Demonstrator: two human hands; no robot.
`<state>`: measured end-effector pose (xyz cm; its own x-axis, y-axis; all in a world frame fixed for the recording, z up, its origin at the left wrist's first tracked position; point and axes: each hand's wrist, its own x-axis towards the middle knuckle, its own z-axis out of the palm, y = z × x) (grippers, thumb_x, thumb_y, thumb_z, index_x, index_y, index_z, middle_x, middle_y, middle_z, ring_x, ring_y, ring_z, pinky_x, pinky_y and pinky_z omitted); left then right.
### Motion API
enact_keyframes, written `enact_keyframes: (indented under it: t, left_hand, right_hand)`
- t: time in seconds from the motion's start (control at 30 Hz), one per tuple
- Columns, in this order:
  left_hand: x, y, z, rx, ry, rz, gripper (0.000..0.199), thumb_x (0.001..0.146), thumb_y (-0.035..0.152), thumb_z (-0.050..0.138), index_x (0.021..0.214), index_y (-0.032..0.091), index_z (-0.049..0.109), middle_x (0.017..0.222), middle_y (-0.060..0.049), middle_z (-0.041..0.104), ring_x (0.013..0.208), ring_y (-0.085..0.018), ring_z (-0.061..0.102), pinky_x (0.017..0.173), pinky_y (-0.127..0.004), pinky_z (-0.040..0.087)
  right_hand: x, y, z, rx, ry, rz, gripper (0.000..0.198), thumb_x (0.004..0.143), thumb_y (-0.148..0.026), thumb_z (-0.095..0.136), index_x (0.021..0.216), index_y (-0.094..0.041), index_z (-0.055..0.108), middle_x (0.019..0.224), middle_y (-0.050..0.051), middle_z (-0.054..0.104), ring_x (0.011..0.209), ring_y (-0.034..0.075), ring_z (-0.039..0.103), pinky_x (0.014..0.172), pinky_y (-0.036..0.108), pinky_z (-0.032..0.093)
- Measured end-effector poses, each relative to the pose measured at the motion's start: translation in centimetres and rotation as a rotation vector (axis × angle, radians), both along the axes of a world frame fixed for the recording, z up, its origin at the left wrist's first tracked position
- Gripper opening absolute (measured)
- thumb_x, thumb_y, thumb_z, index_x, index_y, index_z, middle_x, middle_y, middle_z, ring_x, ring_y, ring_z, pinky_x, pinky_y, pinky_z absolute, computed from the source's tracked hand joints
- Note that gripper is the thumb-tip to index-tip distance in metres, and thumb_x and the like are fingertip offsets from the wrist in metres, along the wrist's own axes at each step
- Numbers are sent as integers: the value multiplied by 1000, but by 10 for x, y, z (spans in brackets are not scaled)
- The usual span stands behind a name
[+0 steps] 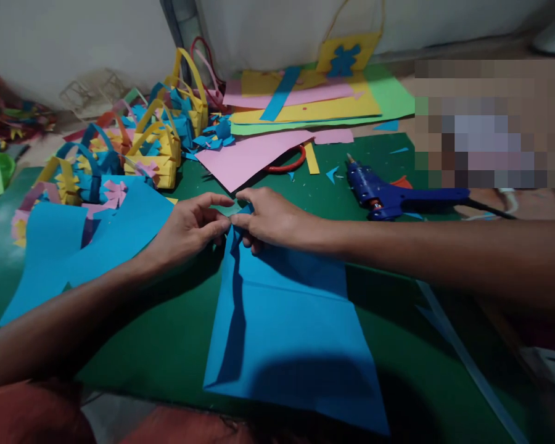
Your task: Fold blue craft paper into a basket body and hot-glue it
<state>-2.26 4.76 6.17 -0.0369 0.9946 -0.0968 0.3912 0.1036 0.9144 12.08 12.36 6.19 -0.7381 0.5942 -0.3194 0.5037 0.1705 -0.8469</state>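
Note:
A blue paper sheet [296,333] with crease lines lies in front of me, its left edge folded up in a narrow strip. At its far left corner, my left hand [197,223] pinches the paper edge between thumb and fingers. My right hand [271,217] grips the same corner from the right, fingers bent around the folded part. The fingertips of both hands almost meet there. Just beyond them rests a pink paper sheet [254,151], partly over red-handled scissors [289,161]. Another blue sheet [106,237] lies beside my left forearm.
Several small paper baskets [160,161] stand at the back left. A blue glue gun [398,192] lies on the green table [143,345] at the right. Stacked coloured sheets [324,108] and a yellow paper bag [349,52] are at the back. Paper scraps [332,175] lie about.

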Motion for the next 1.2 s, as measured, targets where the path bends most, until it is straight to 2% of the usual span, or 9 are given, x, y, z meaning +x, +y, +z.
enact_keyframes:
  t: [0.2, 0.4, 0.53, 0.63, 0.77, 0.87, 0.93, 1.0, 1.2]
  left_hand:
    - [-2, 4, -4, -75, -88, -36, 32, 75, 20, 58, 105, 13, 49, 55, 6, 53, 47, -7, 50, 47, -18, 38]
    - [-3, 3, -6, -90, -57, -93, 35, 76, 19, 57, 108, 12, 46, 59, 4, 58, 47, -8, 50, 47, -19, 39]
    - [-7, -3, -8, 33, 92, -188, 20, 87, 23, 45, 103, 13, 52, 74, -1, 64, 54, -8, 53, 51, -19, 42]
    - [-11, -7, -11, 180, 257, -332, 18, 88, 18, 44, 92, 13, 61, 80, -3, 66, 67, -10, 58, 62, -20, 46]
    - [-14, -11, -20, 413, 382, -481, 17, 87, 16, 47, 92, 14, 64, 97, -8, 65, 85, -13, 61, 72, -22, 48]
    - [-15, -13, -28, 504, 502, -505, 17, 88, 18, 49, 95, 16, 65, 101, -8, 62, 85, -13, 60, 69, -22, 47]
    - [-15, -14, -31, 540, 558, -507, 18, 88, 18, 49, 96, 17, 65, 101, -9, 61, 85, -13, 60, 68, -23, 46]
    - [-15, -14, -32, 561, 577, -512, 19, 89, 17, 47, 98, 17, 64, 101, -9, 61, 85, -14, 59, 68, -24, 46]
    - [-15, -14, -33, 574, 537, -496, 19, 89, 16, 45, 99, 16, 61, 94, -7, 61, 83, -13, 58, 68, -23, 47]
  right_hand:
    - [-1, 6, -6, 41, -60, 29, 48, 75, -12, 49, 122, -13, 41, 58, 1, 63, 44, 13, 57, 38, 20, 40]
    - [5, 4, 0, 103, -56, 50, 63, 69, -8, 51, 130, -13, 35, 60, -1, 62, 50, 14, 59, 42, 20, 39]
    - [13, 3, 5, 147, -61, 84, 52, 72, -5, 47, 123, -15, 46, 62, -1, 63, 53, 13, 58, 48, 22, 40]
    - [21, 2, 5, 175, -65, 90, 40, 73, -5, 44, 112, -14, 53, 62, -1, 62, 55, 12, 58, 51, 22, 40]
    - [35, -5, 4, 246, -83, -28, 31, 74, -8, 47, 104, -12, 50, 60, -1, 61, 57, 12, 57, 50, 22, 37]
    - [44, -12, 6, 273, -133, 35, 10, 75, -13, 50, 82, -15, 57, 60, -1, 61, 56, 11, 55, 50, 22, 35]
    - [49, -18, 9, 284, -159, 162, 13, 76, -11, 49, 71, -17, 60, 60, -1, 61, 56, 11, 54, 50, 22, 34]
    - [53, -25, 11, 316, -159, 236, 19, 76, -7, 49, 71, -17, 64, 62, -1, 63, 58, 11, 55, 53, 23, 36]
    - [63, -49, 11, 335, -4, 291, 19, 79, -7, 50, 83, -17, 66, 83, 3, 69, 78, 14, 62, 67, 24, 45]
